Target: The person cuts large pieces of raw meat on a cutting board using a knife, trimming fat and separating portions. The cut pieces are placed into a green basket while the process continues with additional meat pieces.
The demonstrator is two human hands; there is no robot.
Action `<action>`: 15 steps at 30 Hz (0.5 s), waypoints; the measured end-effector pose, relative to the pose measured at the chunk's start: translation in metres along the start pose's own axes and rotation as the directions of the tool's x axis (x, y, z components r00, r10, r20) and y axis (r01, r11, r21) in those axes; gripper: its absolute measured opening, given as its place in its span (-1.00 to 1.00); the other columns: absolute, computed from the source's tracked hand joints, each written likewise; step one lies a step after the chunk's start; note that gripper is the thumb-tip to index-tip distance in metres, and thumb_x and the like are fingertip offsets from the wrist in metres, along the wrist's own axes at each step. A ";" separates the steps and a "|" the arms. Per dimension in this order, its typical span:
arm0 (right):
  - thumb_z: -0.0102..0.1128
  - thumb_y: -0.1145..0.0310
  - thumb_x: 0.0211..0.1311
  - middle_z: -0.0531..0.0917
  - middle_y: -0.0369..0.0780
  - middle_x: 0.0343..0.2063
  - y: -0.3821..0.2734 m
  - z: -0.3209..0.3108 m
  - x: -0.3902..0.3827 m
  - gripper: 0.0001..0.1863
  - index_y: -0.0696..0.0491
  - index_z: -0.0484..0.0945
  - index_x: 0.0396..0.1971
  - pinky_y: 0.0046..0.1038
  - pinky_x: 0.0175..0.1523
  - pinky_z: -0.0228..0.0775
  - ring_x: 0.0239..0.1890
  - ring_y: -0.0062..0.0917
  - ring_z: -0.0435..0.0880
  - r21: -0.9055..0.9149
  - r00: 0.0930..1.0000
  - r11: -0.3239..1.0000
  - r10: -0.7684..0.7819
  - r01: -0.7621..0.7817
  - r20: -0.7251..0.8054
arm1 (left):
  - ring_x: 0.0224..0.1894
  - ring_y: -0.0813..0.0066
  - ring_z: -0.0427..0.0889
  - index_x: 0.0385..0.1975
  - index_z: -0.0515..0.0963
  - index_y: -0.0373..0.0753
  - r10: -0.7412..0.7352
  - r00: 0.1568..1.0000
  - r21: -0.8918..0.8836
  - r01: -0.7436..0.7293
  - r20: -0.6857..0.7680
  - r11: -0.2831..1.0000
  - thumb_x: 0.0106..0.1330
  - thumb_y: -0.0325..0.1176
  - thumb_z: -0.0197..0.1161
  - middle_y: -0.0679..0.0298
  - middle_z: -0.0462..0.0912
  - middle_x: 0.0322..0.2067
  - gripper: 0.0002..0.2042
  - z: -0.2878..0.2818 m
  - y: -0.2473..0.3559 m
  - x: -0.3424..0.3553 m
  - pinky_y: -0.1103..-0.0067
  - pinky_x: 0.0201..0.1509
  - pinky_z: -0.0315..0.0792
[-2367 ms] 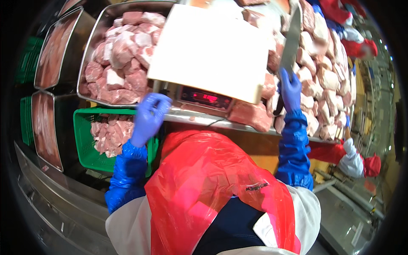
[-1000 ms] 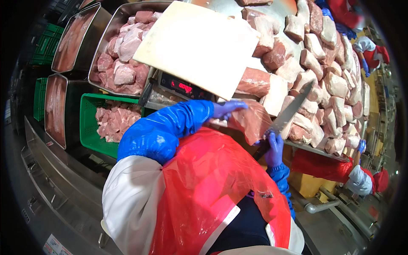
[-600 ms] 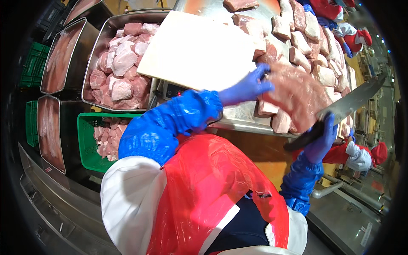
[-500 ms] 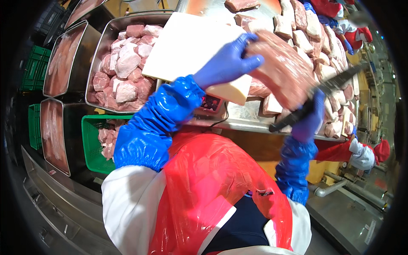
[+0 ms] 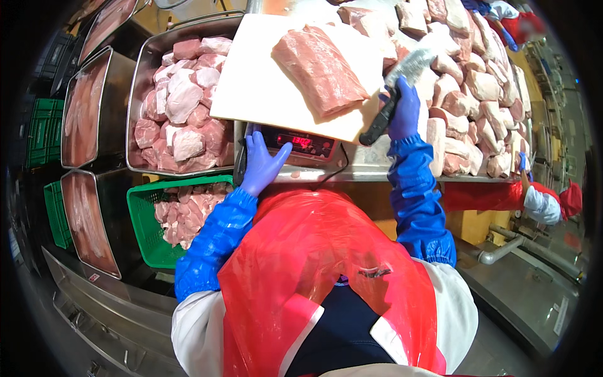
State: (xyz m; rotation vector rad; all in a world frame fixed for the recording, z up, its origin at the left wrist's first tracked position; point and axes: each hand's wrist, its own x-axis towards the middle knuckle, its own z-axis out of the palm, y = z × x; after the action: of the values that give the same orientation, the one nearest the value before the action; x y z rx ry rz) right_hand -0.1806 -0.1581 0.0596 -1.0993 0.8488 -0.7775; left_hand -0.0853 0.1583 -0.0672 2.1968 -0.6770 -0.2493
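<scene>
A long slab of raw meat (image 5: 320,70) lies slantwise on a white cutting board (image 5: 248,94), with neither hand on it. Under the board's near edge shows a weighing scale (image 5: 298,144) with a lit red display. My left hand (image 5: 262,163), in a blue-purple glove, rests at the scale's left side, its fingers spread and nothing in them. In my right hand (image 5: 404,113), gloved alike, is a knife (image 5: 411,66), held by its black handle at the board's right edge. The wide blade points away to the right, over other meat.
Many meat pieces (image 5: 483,113) cover the metal table on the right. On the left stand a steel bin of meat chunks (image 5: 133,119), a green basket (image 5: 147,232) of trimmings, and more steel bins (image 5: 94,220). Co-workers in red and white (image 5: 541,204) stand at the far right.
The meat slab has left my left hand and now lies on the board. My left hand has drawn back to the scale. My right hand has moved left and away with the knife.
</scene>
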 end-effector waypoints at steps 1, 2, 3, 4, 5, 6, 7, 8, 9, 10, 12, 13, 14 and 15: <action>0.13 0.19 0.38 0.61 -0.30 -0.40 -0.002 0.012 0.004 -0.73 0.10 0.56 -0.17 -0.52 -0.20 0.44 -0.39 -0.63 0.56 -0.034 0.999 0.998 -0.047 0.047 0.000 | 0.30 -0.25 0.23 0.29 0.16 -0.53 0.021 0.998 0.005 -0.020 -0.064 1.000 0.10 -0.05 0.48 -0.34 0.27 0.21 -0.09 0.017 -0.005 0.014 0.10 0.42 0.10; 0.15 0.19 0.37 0.61 -0.31 -0.39 0.001 0.020 0.010 -0.72 0.12 0.57 -0.17 -0.53 -0.18 0.42 -0.38 -0.64 0.54 -0.072 0.999 0.997 -0.020 0.023 0.045 | 0.30 -0.32 0.20 0.30 0.13 -0.56 0.044 0.991 0.011 -0.043 -0.128 0.999 0.07 -0.04 0.50 -0.38 0.25 0.21 -0.04 0.030 -0.003 0.027 0.06 0.44 0.05; 0.16 0.20 0.36 0.61 -0.33 -0.38 0.007 0.020 0.015 -0.72 0.13 0.58 -0.18 -0.54 -0.15 0.39 -0.37 -0.65 0.52 -0.111 0.997 0.994 0.009 -0.001 0.074 | 0.28 -0.27 0.28 0.28 0.21 -0.57 0.045 0.979 0.100 -0.025 -0.199 0.995 0.00 -0.08 0.53 -0.38 0.32 0.22 -0.06 0.037 0.008 0.034 0.13 0.44 0.10; 0.18 0.20 0.34 0.63 -0.32 -0.34 0.013 0.020 0.021 -0.69 0.16 0.60 -0.17 -0.55 -0.12 0.36 -0.32 -0.64 0.51 -0.119 0.990 0.993 0.029 -0.012 0.140 | 0.30 -0.28 0.25 0.30 0.20 -0.55 -0.030 0.997 0.033 0.032 -0.070 0.999 0.00 -0.07 0.52 -0.38 0.32 0.22 -0.05 0.038 0.007 0.037 0.11 0.45 0.05; 0.19 0.19 0.33 0.65 -0.29 -0.29 0.018 0.019 0.026 -0.65 0.21 0.61 -0.13 -0.54 -0.09 0.37 -0.27 -0.62 0.53 -0.164 0.978 0.984 -0.032 0.067 0.206 | 0.31 -0.28 0.23 0.30 0.19 -0.54 -0.044 0.998 0.024 0.045 -0.045 0.999 0.00 -0.07 0.52 -0.38 0.32 0.22 -0.04 0.041 0.009 0.036 0.10 0.46 0.03; 0.18 0.19 0.34 0.65 -0.29 -0.24 0.021 0.019 0.029 -0.64 0.20 0.60 -0.07 -0.56 -0.01 0.36 -0.21 -0.63 0.54 -0.199 0.971 0.980 0.031 0.018 0.238 | 0.32 -0.29 0.21 0.31 0.18 -0.53 -0.061 0.998 0.020 0.061 -0.020 0.998 0.00 -0.06 0.52 -0.37 0.32 0.22 -0.04 0.042 0.014 0.035 0.08 0.47 0.00; 0.17 0.20 0.36 0.65 -0.29 -0.18 0.023 0.018 0.031 -0.62 0.19 0.58 -0.02 -0.57 0.07 0.34 -0.15 -0.64 0.56 -0.235 0.959 0.971 0.095 -0.030 0.268 | 0.33 -0.29 0.20 0.32 0.18 -0.52 -0.020 0.994 0.069 0.027 -0.103 0.997 0.00 -0.06 0.52 -0.37 0.32 0.22 -0.03 0.049 0.024 0.027 0.07 0.47 -0.01; 0.17 0.19 0.36 0.65 -0.29 -0.18 0.023 0.015 0.034 -0.62 0.19 0.59 -0.03 -0.57 0.07 0.34 -0.14 -0.64 0.56 -0.231 0.958 0.972 0.106 -0.042 0.268 | 0.33 -0.29 0.18 0.33 0.18 -0.51 0.026 0.983 0.119 -0.004 -0.183 0.993 -0.01 -0.06 0.53 -0.36 0.32 0.22 -0.03 0.053 0.031 0.022 0.06 0.47 -0.02; 0.17 0.19 0.36 0.65 -0.28 -0.18 0.016 0.015 0.036 -0.62 0.19 0.59 -0.03 -0.57 0.06 0.34 -0.14 -0.63 0.56 -0.231 0.955 0.972 0.116 -0.051 0.274 | 0.33 -0.30 0.17 0.33 0.17 -0.51 0.028 0.980 0.123 -0.004 -0.197 0.992 -0.01 -0.06 0.53 -0.35 0.32 0.22 -0.02 0.056 0.032 0.020 0.05 0.46 -0.02; 0.17 0.19 0.36 0.65 -0.28 -0.18 0.011 0.015 0.037 -0.62 0.20 0.60 -0.04 -0.57 0.06 0.34 -0.14 -0.63 0.56 -0.232 0.952 0.971 0.126 -0.060 0.280 | 0.34 -0.30 0.16 0.33 0.16 -0.50 0.030 0.977 0.126 -0.003 -0.213 0.992 -0.01 -0.07 0.53 -0.34 0.32 0.22 -0.02 0.059 0.032 0.018 0.04 0.46 -0.02; 0.17 0.18 0.36 0.66 -0.28 -0.18 0.011 0.011 0.043 -0.61 0.21 0.59 -0.03 -0.58 0.06 0.34 -0.14 -0.63 0.56 -0.330 0.936 0.943 0.153 -0.043 0.316 | 0.32 -0.30 0.18 0.31 0.20 -0.50 0.007 0.986 0.101 0.010 -0.165 0.995 -0.03 -0.07 0.54 -0.32 0.33 0.22 -0.03 0.057 0.028 0.016 0.04 0.45 0.00; 0.17 0.18 0.35 0.66 -0.28 -0.18 0.012 0.009 0.048 -0.60 0.21 0.59 -0.02 -0.58 0.06 0.34 -0.14 -0.63 0.56 -0.374 0.927 0.927 0.165 -0.029 0.337 | 0.29 -0.28 0.25 0.27 0.26 -0.50 0.017 0.990 0.097 -0.003 -0.143 0.995 -0.04 -0.08 0.55 -0.33 0.32 0.22 -0.08 0.052 0.030 0.017 0.05 0.43 0.06; 0.18 0.17 0.35 0.66 -0.27 -0.18 0.012 0.005 0.050 -0.58 0.21 0.58 0.01 -0.58 0.05 0.34 -0.15 -0.64 0.55 -0.375 0.915 0.927 0.126 0.030 0.384 | 0.25 -0.28 0.30 0.24 0.29 -0.50 -0.003 0.997 0.023 0.005 -0.081 1.000 0.00 -0.09 0.54 -0.32 0.34 0.21 -0.12 0.050 0.026 0.018 0.05 0.39 0.13; 0.18 0.17 0.36 0.66 -0.27 -0.18 0.012 0.005 0.050 -0.57 0.21 0.58 0.02 -0.58 0.04 0.35 -0.15 -0.63 0.56 -0.359 0.916 0.933 0.139 0.006 0.377 | 0.21 -0.27 0.35 0.22 0.32 -0.50 -0.021 1.000 -0.045 0.020 -0.020 0.999 0.03 -0.09 0.54 -0.31 0.36 0.21 -0.17 0.043 0.025 0.020 0.05 0.36 0.19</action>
State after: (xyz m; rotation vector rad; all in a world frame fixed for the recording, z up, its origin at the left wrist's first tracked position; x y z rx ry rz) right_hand -0.1514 -0.1960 0.0399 -1.4801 0.6858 -0.3226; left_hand -0.0951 0.1061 -0.0757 2.1622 -0.6318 -0.2499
